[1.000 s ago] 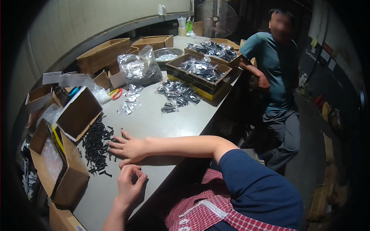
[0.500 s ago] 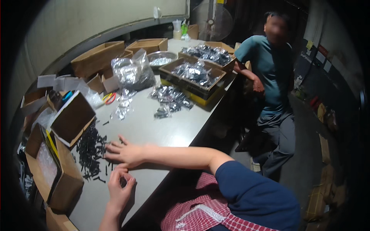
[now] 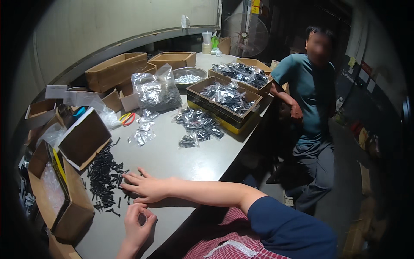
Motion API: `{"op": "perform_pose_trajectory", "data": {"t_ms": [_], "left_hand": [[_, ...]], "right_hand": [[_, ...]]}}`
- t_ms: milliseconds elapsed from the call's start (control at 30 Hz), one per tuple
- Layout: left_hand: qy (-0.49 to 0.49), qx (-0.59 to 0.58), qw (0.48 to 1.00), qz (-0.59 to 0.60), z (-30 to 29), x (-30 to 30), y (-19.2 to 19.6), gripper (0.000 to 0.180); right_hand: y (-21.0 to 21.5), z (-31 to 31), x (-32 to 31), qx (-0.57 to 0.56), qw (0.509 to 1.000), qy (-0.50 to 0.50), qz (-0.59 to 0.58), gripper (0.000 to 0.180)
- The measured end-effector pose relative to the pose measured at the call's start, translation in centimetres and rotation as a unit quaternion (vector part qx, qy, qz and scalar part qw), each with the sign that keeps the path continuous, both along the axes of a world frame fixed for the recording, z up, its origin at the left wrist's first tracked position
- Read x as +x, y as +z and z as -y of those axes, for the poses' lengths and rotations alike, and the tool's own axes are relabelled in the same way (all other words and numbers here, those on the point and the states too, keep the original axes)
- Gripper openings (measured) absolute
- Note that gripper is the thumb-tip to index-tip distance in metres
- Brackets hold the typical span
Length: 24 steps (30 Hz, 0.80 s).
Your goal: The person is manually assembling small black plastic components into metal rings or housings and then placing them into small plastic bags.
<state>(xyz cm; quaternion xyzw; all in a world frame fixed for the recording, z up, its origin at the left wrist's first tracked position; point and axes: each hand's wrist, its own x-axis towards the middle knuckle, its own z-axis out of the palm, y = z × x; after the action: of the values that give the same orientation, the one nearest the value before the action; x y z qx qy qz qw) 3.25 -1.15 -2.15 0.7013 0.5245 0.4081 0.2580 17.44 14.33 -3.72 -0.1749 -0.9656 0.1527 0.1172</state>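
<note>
A loose pile of small black screws [image 3: 103,179] lies on the grey tabletop [image 3: 172,162]. My right hand [image 3: 148,187] reaches in from the right, palm down and fingers spread, its fingertips at the pile's right edge by a few stray screws. Just nearer, my left hand [image 3: 137,222] is curled into a ring, thumb and fingers drawn together. What it holds, if anything, I cannot make out. Beyond the hands lie small clear bags of black screws [image 3: 198,127] in a heap, with some clear bags [image 3: 143,131] of shiny pieces to their left.
Boxes of bagged parts [image 3: 226,97] stand at the table's far right, beside a metal bowl [image 3: 189,77] and a large clear bag [image 3: 155,90]. Cardboard boxes [image 3: 64,198] line the left, near scissors [image 3: 127,118]. A person [image 3: 308,95] leans on the table's right side.
The whole view has shifted, so the table and its things sit slightly lower and farther right in the picture. Both hands keep nearly the same pose beside the screw pile.
</note>
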Motion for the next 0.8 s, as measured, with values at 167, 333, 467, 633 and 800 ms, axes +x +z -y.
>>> {"op": "perform_pose_trajectory", "data": {"t_ms": [167,333,467,633,800], "left_hand": [[-0.004,-0.008,1.000,-0.020,-0.6,-0.9,-0.9,0.021],[0.011,-0.061,0.997,0.050,-0.4,0.0,-0.1,0.024],[0.025,-0.155,0.987,0.037,0.7,0.7,1.6,0.026],[-0.002,-0.152,0.987,0.056,0.4,0.2,1.0,0.027],[-0.028,-0.125,0.991,0.047,0.3,0.6,2.1,0.025]], "right_hand": [[-2.0,-0.6,-0.7,-0.021,0.992,0.082,-0.098,0.066],[-3.8,-1.6,-1.8,-0.008,0.981,0.122,-0.151,0.054],[-4.1,-1.7,-1.9,-0.008,0.975,0.137,-0.172,0.052],[-4.2,-1.5,-2.1,-0.019,0.971,0.140,-0.192,0.050],[-4.2,-1.6,-2.1,-0.017,0.972,0.136,-0.193,0.048]]}}
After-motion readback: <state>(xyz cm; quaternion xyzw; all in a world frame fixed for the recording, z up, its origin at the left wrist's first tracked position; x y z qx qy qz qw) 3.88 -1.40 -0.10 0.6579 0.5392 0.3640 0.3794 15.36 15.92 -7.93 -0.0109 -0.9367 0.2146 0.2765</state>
